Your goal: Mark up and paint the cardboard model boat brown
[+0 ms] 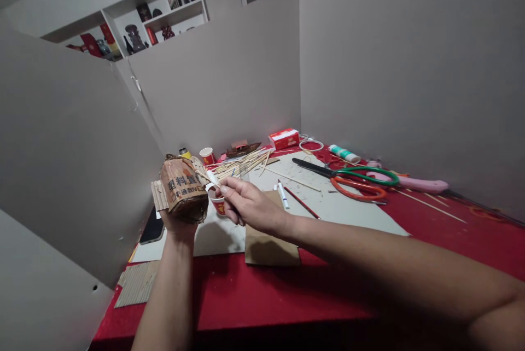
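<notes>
My left hand holds up a brown cardboard model with printed characters and a corrugated flap at its left side. Most of the fingers are hidden behind it. Thumb and fingertips of my right hand are pinched on a slim stick with a white end. That white end is close to the model's right edge; whether they touch I cannot tell. Just below, partly covered by my right hand, a red paper cup stands on the white board.
Bundled wooden sticks lie behind the hands. Large scissors, a green-and-white bottle and a pink-handled tool are at the right. A phone and corrugated cardboard lie left on the red cloth. Grey walls enclose the table.
</notes>
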`<state>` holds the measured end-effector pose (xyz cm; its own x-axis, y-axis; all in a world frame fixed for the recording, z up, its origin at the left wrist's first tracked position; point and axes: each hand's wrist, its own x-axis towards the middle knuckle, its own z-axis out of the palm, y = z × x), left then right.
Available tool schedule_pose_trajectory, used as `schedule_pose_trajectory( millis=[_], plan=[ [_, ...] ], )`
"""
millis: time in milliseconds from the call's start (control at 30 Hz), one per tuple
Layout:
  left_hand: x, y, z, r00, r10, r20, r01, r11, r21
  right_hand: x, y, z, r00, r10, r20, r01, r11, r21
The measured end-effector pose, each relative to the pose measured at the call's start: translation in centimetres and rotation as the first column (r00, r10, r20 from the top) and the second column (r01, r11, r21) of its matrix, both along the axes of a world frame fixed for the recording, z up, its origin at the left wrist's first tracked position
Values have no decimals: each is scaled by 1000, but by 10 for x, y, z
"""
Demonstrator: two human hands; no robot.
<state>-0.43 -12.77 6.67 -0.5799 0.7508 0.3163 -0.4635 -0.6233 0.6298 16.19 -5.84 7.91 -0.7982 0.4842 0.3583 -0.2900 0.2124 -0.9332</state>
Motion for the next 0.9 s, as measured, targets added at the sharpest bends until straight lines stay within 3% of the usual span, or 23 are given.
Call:
schedule_pose_trajectory(
  millis=[333,600,900],
  plan=[
    [0,2,0,999,16,-41,-17,999,-28,5,-6,-17,997,66,-28,-62,991,121],
    [4,4,2,996,82,-21,-83,996,-26,2,-6,-12,1000,-15,-14,14,999,-33],
    [4,8,0,993,85,-80,-87,996,-25,11,-15,-2,999,42,-20,-41,997,61]
  ],
)
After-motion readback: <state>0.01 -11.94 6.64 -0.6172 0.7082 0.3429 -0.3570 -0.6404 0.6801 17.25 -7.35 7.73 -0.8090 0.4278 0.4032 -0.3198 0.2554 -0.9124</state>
